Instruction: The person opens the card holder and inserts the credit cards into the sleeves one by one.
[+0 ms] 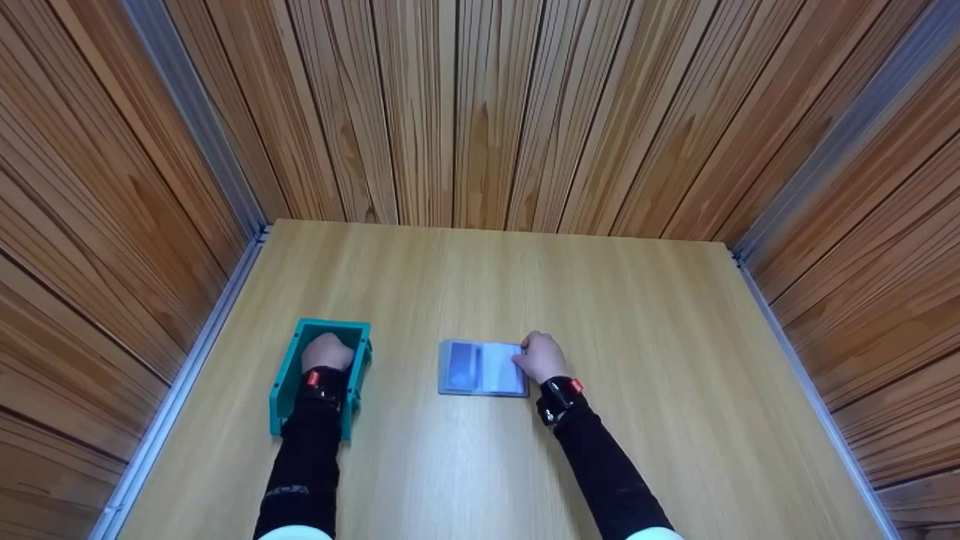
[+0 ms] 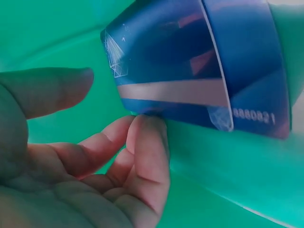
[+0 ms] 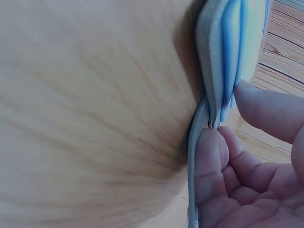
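A teal open box (image 1: 283, 390) stands on the left of the wooden table (image 1: 637, 360). My left hand (image 1: 326, 351) reaches down inside it. In the left wrist view, blue cards (image 2: 190, 71) lean against the teal wall (image 2: 228, 180); my curled fingertips (image 2: 149, 137) touch the lower edge of the front card, and the thumb (image 2: 47, 90) stays apart from it. A grey-blue card holder (image 1: 480, 367) lies open at the table's middle. My right hand (image 1: 538, 356) pinches its right edge; the clear sleeves (image 3: 223, 57) sit between finger (image 3: 211, 152) and thumb (image 3: 270, 109).
Wood-panelled walls (image 1: 480, 112) close in the table at the back and both sides, with metal strips (image 1: 187, 375) along the side edges. Bare tabletop (image 1: 487, 285) stretches behind the box and the holder, and to the right.
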The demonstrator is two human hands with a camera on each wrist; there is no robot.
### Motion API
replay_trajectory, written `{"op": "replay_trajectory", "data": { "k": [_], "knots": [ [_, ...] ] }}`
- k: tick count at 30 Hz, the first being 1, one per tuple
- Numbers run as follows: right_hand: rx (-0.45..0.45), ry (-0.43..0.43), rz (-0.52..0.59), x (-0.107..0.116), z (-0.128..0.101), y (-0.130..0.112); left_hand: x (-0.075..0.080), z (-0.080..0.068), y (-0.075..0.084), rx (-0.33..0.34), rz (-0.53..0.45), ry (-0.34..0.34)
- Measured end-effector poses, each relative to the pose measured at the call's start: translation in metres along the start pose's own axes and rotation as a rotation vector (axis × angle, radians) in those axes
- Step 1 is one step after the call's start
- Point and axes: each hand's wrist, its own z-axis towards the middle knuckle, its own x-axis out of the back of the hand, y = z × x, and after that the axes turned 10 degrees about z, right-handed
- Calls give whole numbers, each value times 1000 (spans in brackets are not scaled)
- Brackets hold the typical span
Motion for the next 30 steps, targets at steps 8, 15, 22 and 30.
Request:
{"op": "replay_trajectory", "data": {
  "k": [8,15,22,30],
  "knots": [
    [70,22,-21,-1,0,3,0,-2,0,9,35,2],
    [75,30,-22,-2,0,5,3,-4,3,0,53,-10],
    [23,8,-20,-2,1,3,5,-2,3,20,-17,-57],
    [-5,-8,-22,-1,1,2,7,-2,4,27,-38,-32]
  ]
}}
